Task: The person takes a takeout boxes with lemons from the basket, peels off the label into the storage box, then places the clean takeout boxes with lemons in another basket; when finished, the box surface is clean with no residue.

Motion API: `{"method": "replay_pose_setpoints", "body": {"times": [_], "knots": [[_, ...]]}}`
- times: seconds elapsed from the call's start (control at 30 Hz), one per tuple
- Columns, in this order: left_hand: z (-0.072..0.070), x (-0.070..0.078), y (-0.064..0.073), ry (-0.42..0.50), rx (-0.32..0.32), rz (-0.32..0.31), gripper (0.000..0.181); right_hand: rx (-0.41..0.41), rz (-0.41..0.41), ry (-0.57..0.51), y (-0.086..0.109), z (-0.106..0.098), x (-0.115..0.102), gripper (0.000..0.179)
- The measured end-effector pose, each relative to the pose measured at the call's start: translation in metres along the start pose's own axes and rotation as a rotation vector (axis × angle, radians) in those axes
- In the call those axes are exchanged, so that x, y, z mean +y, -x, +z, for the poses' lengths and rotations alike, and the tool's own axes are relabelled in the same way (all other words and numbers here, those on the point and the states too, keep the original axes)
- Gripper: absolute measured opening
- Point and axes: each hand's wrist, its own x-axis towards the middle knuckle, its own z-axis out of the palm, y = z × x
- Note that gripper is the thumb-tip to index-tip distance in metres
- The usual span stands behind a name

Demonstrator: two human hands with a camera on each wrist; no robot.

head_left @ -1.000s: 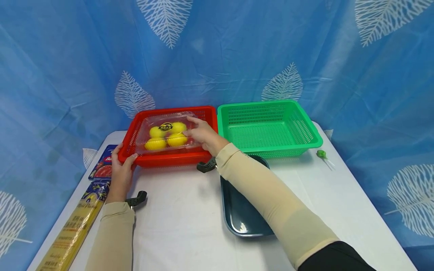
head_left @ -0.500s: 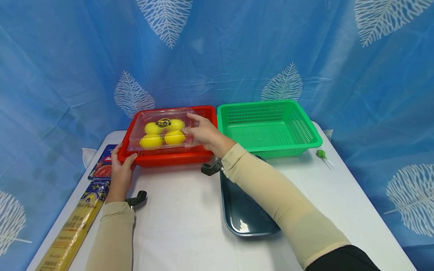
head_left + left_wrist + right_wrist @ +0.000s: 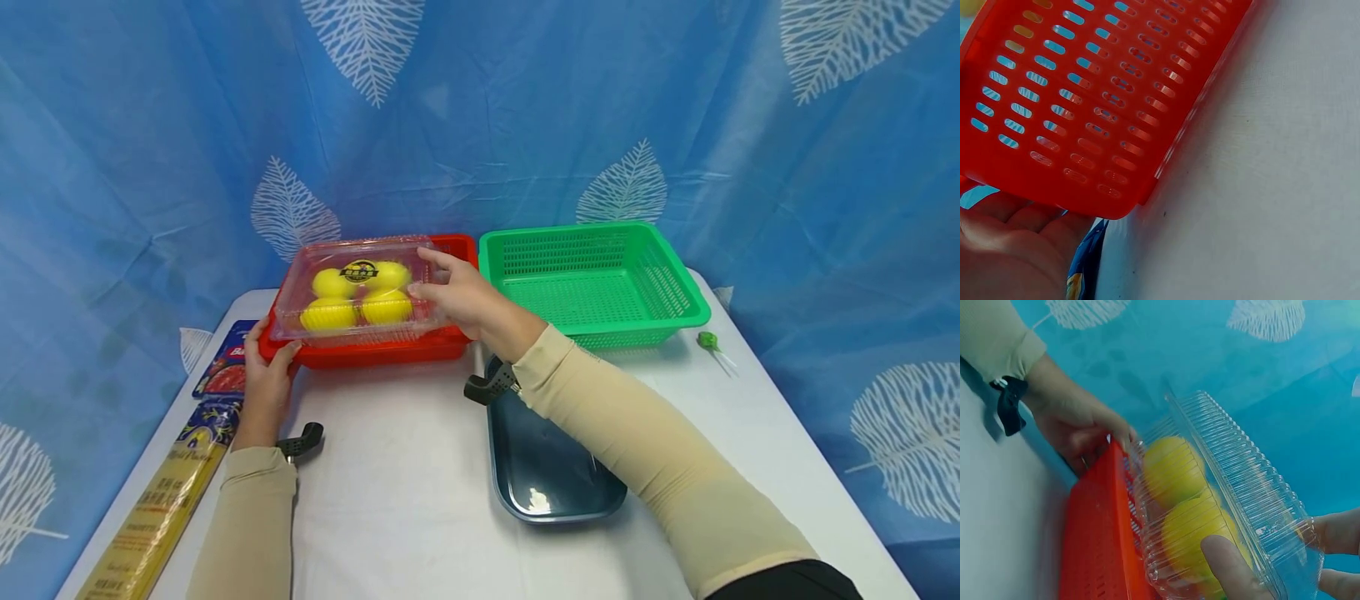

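Note:
My right hand [image 3: 476,302] grips the right end of a clear plastic clamshell box [image 3: 352,325], its thumb at the front and fingers behind. Inside the box are several round yellow fruits [image 3: 387,306], and a dark printed label is on its lid. The box is over the red basket [image 3: 390,354], tilted in the right wrist view, and covers most of its opening. At the basket's front left corner, my left hand [image 3: 268,379] holds the rim, thumb in front. The left wrist view shows its fingers [image 3: 1029,219] against the basket's end wall.
A green basket [image 3: 600,300] stands right of the red one. Below my right forearm lies a dark tray [image 3: 547,475]. At the left edge are a blue packet [image 3: 225,367] and a long yellow spaghetti pack [image 3: 165,500]. A small green item [image 3: 708,340] lies at the right.
My right hand has lifted the box of yellow fruits up from inside the red basket, shifting it slightly left and nearer. My left hand has stayed at the basket's corner.

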Motion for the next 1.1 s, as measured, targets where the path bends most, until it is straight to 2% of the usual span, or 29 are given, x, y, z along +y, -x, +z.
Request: {"method": "replay_pose_setpoints", "body": {"times": [0.17, 0.33, 0.43, 0.5, 0.67, 0.93, 1.1], "knots": [[-0.001, 0.002, 0.002, -0.023, -0.005, 0.004, 0.08, 0.014, -0.009, 0.122, 0.016, -0.004, -0.001, 0.073], [-0.002, 0.002, 0.003, -0.112, 0.011, -0.011, 0.085, 0.026, 0.001, 0.193, 0.034, -0.01, 0.001, 0.07], [-0.003, 0.002, 0.002, -0.187, 0.019, -0.022, 0.087, 0.016, 0.008, 0.184, 0.046, -0.014, 0.003, 0.07], [-0.004, 0.003, 0.002, -0.196, 0.017, -0.026, 0.087, 0.009, 0.011, 0.191, 0.054, -0.017, 0.004, 0.07], [-0.004, 0.004, 0.003, -0.158, 0.009, -0.057, 0.086, -0.019, 0.009, 0.177, 0.072, -0.022, 0.008, 0.071], [-0.003, 0.008, 0.009, -0.196, 0.001, -0.073, 0.084, -0.098, 0.004, 0.071, 0.095, -0.022, 0.015, 0.073], [0.0, 0.015, 0.012, -0.131, -0.03, -0.1, 0.083, -0.149, 0.017, 0.05, 0.112, -0.023, 0.02, 0.075]]}}
